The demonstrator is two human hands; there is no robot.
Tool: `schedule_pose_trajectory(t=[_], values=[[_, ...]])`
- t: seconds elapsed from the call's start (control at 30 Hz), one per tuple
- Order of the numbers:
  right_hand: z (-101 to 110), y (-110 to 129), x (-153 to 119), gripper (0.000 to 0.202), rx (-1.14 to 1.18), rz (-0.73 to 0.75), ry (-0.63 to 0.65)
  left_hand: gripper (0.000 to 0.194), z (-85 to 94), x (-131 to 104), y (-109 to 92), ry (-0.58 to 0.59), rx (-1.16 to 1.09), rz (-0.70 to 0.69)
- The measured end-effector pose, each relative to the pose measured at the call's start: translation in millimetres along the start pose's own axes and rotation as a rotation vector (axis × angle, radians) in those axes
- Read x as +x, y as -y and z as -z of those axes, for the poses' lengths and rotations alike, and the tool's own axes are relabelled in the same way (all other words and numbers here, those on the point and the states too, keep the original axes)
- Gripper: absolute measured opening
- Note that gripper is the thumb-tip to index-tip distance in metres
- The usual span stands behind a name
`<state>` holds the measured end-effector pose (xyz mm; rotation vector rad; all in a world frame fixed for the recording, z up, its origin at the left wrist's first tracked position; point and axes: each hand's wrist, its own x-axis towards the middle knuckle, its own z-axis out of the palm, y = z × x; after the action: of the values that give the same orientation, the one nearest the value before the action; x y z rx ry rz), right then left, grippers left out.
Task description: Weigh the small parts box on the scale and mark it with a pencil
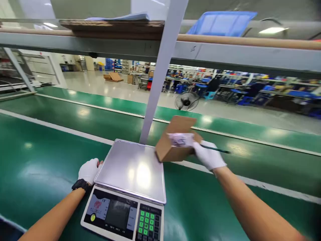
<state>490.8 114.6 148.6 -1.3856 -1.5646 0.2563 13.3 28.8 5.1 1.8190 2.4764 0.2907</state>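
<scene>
My right hand (207,155), in a white glove, grips a small brown cardboard box (177,138) with a white label on its side, held in the air just past the right rear corner of the scale. A thin dark pen sticks out of the same hand to the right. A digital scale (130,169) with a bare steel pan, a display and a green keypad stands in front of me on the green belt. My left hand (88,170), gloved with a black watch at the wrist, rests against the scale's left edge.
A grey upright post (160,73) rises right behind the scale and carries an overhead shelf with cardboard and a blue bin (220,22). The green conveyor (50,147) runs left to right. A floor fan (187,101) and distant workbenches with people lie beyond.
</scene>
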Motion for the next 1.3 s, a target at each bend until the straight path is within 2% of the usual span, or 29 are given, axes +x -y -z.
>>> schedule_pose_trajectory(t=[0.1,0.2,0.23,0.3,0.4,0.5,0.6,0.67,0.73,0.8,0.87,0.93,1.03,1.13,1.23,1.3], values=[[-24.2,50.2,-33.3,0.042,0.037,-0.023,0.142,0.031,-2.0,1.2,4.0,-0.015,-0.030,-0.023],[-36.2,73.1,-67.2,0.049,0.418,-0.157,0.345,0.034,-7.7,2.1,10.8,-0.071,-0.112,-0.040],[-37.6,71.1,-77.4,0.053,0.532,-0.221,0.366,0.035,-9.9,1.9,13.6,-0.093,-0.159,-0.039],[-40.9,53.7,-97.0,0.059,0.619,-0.346,0.291,0.035,-13.6,-1.0,19.5,-0.123,-0.279,-0.019],[-52.4,9.7,-136.1,0.056,0.494,-0.517,0.165,0.037,-16.0,-14.5,28.0,-0.140,-0.484,0.043],[-66.4,-23.7,-194.2,0.049,0.305,-0.571,0.074,0.038,-14.7,-34.6,36.4,-0.139,-0.659,0.097],[-73.0,-29.2,-246.5,0.051,0.224,-0.546,-0.036,0.039,-13.3,-48.9,44.7,-0.115,-0.797,0.128],[-71.9,-24.9,-262.2,0.056,0.252,-0.551,-0.068,0.040,-13.1,-51.4,48.3,-0.090,-0.912,0.169],[-67.3,-21.6,-260.0,0.062,0.270,-0.550,-0.057,0.041,-11.0,-49.4,48.5,-0.078,-1.074,0.235],[-59.6,-19.4,-244.5,0.065,0.262,-0.544,-0.042,0.041,-3.7,-46.0,44.4,-0.089,-1.233,0.288],[-49.7,-13.8,-222.8,0.063,0.273,-0.519,-0.050,0.041,10.7,-44.3,36.4,-0.125,-1.329,0.283],[-38.8,0.7,-201.2,0.058,0.305,-0.467,-0.090,0.039,31.7,-45.5,25.5,-0.180,-1.345,0.214],[-25.8,43.3,-175.7,0.055,0.333,-0.362,-0.111,0.038,69.1,-49.5,6.3,-0.241,-1.316,0.065],[-23.9,102.3,-157.7,0.055,0.381,-0.244,-0.001,0.041,102.5,-50.7,-16.6,-0.260,-1.266,-0.076],[-37.5,157.9,-142.1,0.051,0.451,-0.101,0.135,0.045,123.2,-48.2,-44.5,-0.223,-1.263,-0.197],[-53.7,183.6,-131.9,0.047,0.486,0.013,0.220,0.048,129.1,-45.9,-64.2,-0.150,-1.278,-0.282]])
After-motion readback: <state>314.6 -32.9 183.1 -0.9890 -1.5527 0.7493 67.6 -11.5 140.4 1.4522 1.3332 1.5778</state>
